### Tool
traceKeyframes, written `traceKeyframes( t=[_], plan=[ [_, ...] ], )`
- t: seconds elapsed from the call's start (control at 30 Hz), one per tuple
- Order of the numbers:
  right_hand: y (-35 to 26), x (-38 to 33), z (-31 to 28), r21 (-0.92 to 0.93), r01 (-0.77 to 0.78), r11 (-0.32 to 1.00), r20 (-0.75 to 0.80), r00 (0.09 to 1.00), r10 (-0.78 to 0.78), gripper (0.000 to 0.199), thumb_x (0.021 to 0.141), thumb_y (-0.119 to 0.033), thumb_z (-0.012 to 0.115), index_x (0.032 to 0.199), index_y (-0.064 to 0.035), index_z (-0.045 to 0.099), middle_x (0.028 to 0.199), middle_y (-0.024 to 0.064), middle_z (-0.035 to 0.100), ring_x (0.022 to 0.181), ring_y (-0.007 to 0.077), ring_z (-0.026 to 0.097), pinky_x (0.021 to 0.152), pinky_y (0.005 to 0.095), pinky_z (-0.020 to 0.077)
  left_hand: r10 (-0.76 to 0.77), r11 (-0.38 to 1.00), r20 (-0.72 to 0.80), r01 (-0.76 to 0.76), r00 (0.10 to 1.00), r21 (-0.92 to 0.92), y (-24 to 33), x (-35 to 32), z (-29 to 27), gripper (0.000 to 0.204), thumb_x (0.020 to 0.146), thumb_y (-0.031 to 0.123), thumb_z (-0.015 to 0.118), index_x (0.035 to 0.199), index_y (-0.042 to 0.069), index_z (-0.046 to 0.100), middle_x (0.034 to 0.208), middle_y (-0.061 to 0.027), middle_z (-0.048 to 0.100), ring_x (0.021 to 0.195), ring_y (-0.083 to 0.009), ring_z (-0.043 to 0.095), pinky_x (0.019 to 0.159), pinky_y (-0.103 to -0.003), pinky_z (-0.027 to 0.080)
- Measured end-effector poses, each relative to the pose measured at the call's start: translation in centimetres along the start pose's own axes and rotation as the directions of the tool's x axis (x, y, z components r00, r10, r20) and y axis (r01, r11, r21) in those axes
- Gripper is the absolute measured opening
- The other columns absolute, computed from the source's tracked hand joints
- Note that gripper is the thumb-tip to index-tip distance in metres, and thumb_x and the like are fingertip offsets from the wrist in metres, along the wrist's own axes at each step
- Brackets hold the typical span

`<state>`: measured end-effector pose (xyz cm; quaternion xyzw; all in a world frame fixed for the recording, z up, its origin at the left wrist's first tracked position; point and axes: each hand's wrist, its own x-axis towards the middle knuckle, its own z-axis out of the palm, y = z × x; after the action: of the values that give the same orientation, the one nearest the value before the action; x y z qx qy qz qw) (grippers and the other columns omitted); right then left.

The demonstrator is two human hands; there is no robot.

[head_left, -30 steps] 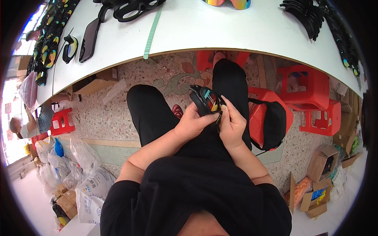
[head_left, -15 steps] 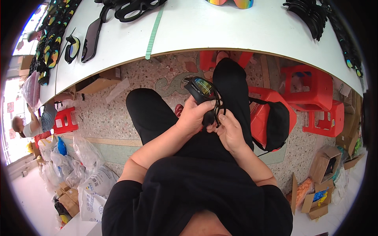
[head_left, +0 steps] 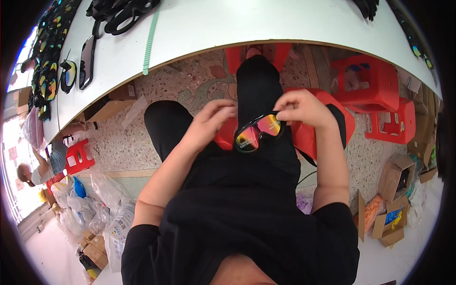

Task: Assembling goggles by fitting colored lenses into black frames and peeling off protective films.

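Observation:
A pair of black-framed sunglasses [head_left: 270,124] with mirrored pink, orange and yellow lenses is held over my lap, tilted with the lenses facing up. My right hand [head_left: 304,108] pinches the frame at its upper right corner, thumb and fingertips closed on it. Off to the left of the frame, my left hand [head_left: 211,122] is apart from the glasses. Its fingers are stretched out, somewhat blurred, and nothing is in them.
Ahead curves the white table [head_left: 204,28] with green tape [head_left: 151,42], black frames [head_left: 127,18], a phone [head_left: 87,61] and single glasses [head_left: 68,76]. Red stools [head_left: 368,83] stand right. Plastic bags [head_left: 85,204] and open cartons [head_left: 392,221] lie around; another person [head_left: 45,168] is far left.
My left hand has let go of the glasses and moved left. The right hand has lifted and turned them so the lenses face up. The table has shifted up and left in view.

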<state>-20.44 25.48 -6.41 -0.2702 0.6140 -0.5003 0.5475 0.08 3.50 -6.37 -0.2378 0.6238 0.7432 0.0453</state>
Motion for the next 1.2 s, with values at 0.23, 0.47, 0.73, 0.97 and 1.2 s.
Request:
traceKeyframes(
  t=[0.23, 0.47, 0.73, 0.97, 1.2],
  plan=[
    [-3.8, 3.6, -0.9, -0.229, -0.009, 0.973, 0.227, 0.972, 0.062, 0.018, 0.076, -0.009, 0.08, 0.086, -0.0009, 0.067, 0.068, -0.0005, 0.063, 0.059, 0.0043, 0.057, 0.053, 0.0197, 0.0442, 0.082, 0.965, 0.117, -0.108, 0.99, 0.238, -0.7, 1.8, 8.1, 0.064, 0.091, 0.027, 0.07, 0.139, 0.001, 0.038, 0.107, -0.0177, 0.064, 0.096, -0.0199, 0.064, 0.085, -0.031, 0.051],
    [3.7, -2.0, 3.1, 0.155, 0.222, 0.963, -0.408, 0.902, -0.142, 0.018, 0.088, -0.007, 0.071, 0.098, -0.0035, 0.057, 0.083, -0.0004, 0.061, 0.071, 0.0046, 0.057, 0.062, 0.0198, 0.0463, 0.073, 0.997, -0.012, -0.073, 0.997, -0.006, -3.3, 1.8, 8.9, 0.058, 0.092, 0.02, 0.068, 0.14, 0.0, 0.043, 0.115, -0.0172, 0.063, 0.104, -0.0193, 0.063, 0.091, -0.031, 0.049],
    [4.6, -4.2, 9.1, 0.325, 0.297, 0.898, -0.553, 0.83, -0.075, 0.021, 0.087, -0.003, 0.072, 0.1, -0.0034, 0.056, 0.082, -0.0022, 0.058, 0.068, 0.0022, 0.054, 0.06, 0.0169, 0.0453, 0.067, 0.994, 0.008, -0.068, 0.998, 0.092, -3.2, 1.9, 8.4, 0.057, 0.093, 0.016, 0.067, 0.141, -0.001, 0.042, 0.12, -0.0116, 0.06, 0.108, -0.0128, 0.058, 0.094, -0.027, 0.047],
    [7.0, -4.3, 7.8, 0.379, 0.364, 0.851, -0.498, 0.855, -0.144, 0.023, 0.087, 0.0, 0.069, 0.106, -0.0023, 0.055, 0.085, 0.0018, 0.06, 0.068, 0.0064, 0.058, 0.059, 0.0189, 0.0487, -0.036, 0.986, 0.157, 0.06, 0.987, -0.156, -3.9, 1.6, 7.7, 0.059, 0.093, 0.013, 0.069, 0.143, -0.001, 0.041, 0.12, -0.0064, 0.059, 0.107, -0.011, 0.057, 0.093, -0.025, 0.048],
    [6.5, -3.6, 7.7, 0.591, 0.322, 0.739, -0.384, 0.919, -0.093, 0.03, 0.089, -0.002, 0.068, 0.115, -0.0005, 0.055, 0.084, 0.0022, 0.059, 0.067, 0.0073, 0.059, 0.059, 0.0202, 0.0495, -0.067, 0.988, 0.192, 0.092, 0.979, -0.124, -2.7, 1.0, 7.3, 0.06, 0.092, 0.016, 0.069, 0.143, 0.0, 0.041, 0.119, -0.0089, 0.061, 0.106, -0.0129, 0.059, 0.093, -0.026, 0.048]
  ],
)
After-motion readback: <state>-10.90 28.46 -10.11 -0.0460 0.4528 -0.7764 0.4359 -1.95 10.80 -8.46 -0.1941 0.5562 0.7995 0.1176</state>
